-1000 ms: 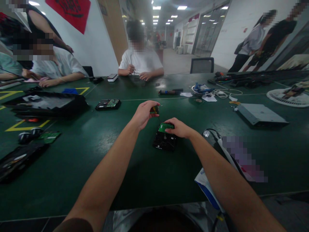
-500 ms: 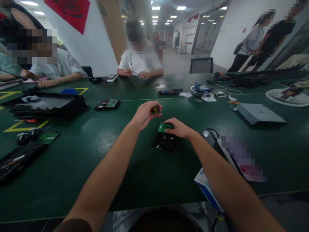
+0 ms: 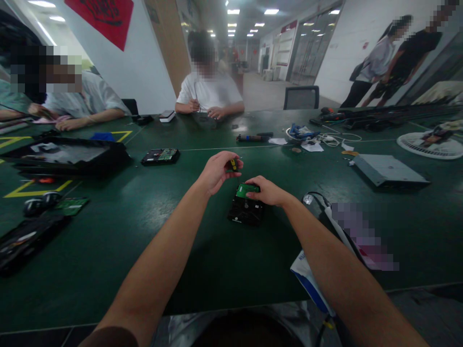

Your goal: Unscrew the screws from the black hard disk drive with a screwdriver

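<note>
A black hard drive (image 3: 246, 212) lies on the dark green table (image 3: 202, 250) in front of me, with a green circuit board (image 3: 244, 189) at its far end. My left hand (image 3: 217, 171) is closed around the black and yellow handle of a small screwdriver (image 3: 233, 165), whose thin shaft points down toward the board. My right hand (image 3: 267, 191) rests on the far right corner of the drive, fingers curled over the green board.
A second hard drive (image 3: 160, 156) lies farther left, beside a large black tray (image 3: 68, 156). A grey flat box (image 3: 388, 171) sits at the right, cables and tools (image 3: 307, 135) behind it. A blue and white bag (image 3: 311, 279) lies by my right forearm. People sit across the table.
My left hand has turned the screwdriver handle slightly between its fingers. The right hand and the drive stay where they were.
</note>
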### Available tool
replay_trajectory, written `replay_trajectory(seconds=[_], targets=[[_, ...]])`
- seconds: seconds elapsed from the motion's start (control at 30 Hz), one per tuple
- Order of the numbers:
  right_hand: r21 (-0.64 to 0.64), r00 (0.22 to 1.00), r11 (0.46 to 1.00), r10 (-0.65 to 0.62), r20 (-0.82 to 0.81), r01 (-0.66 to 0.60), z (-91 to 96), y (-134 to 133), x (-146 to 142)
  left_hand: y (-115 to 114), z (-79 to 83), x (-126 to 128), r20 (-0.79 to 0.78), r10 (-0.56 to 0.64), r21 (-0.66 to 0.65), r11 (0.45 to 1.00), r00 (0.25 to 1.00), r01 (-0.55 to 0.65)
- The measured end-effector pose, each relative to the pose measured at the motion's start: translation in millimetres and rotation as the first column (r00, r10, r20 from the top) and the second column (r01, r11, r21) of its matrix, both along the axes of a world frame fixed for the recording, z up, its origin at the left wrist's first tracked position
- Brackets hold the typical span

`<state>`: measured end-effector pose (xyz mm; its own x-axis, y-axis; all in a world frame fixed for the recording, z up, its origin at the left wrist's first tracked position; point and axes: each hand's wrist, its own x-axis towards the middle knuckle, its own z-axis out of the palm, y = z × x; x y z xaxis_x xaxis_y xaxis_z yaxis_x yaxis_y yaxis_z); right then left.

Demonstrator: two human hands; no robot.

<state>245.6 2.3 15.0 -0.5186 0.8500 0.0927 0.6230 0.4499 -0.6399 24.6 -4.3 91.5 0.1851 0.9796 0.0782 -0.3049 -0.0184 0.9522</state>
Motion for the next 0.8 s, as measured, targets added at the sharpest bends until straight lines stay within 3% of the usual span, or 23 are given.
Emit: replay_trajectory(seconds=[0.2,0.5,0.8], targets=[[0.019,1.0,1.0,0.002,-0.008,-0.002,-0.9,-0.3,-0.9,-1.2,-0.3,3.4,0.042,0.0,-0.045,0.999,0.999,0.002],[-0.004,1.0,1.0,0.003,-0.001,-0.003,-0.4,0.7,0.1,-0.7,2.9,-0.5,-0.091,0.04,0.011,0.999,0.995,-0.039],[0.014,1.0,1.0,0.014,0.006,-0.014,-1.0,1.3,0.2,-3.0,3.3,2.1,-0.007,0.016,-0.014,1.0,1.0,-0.016]])
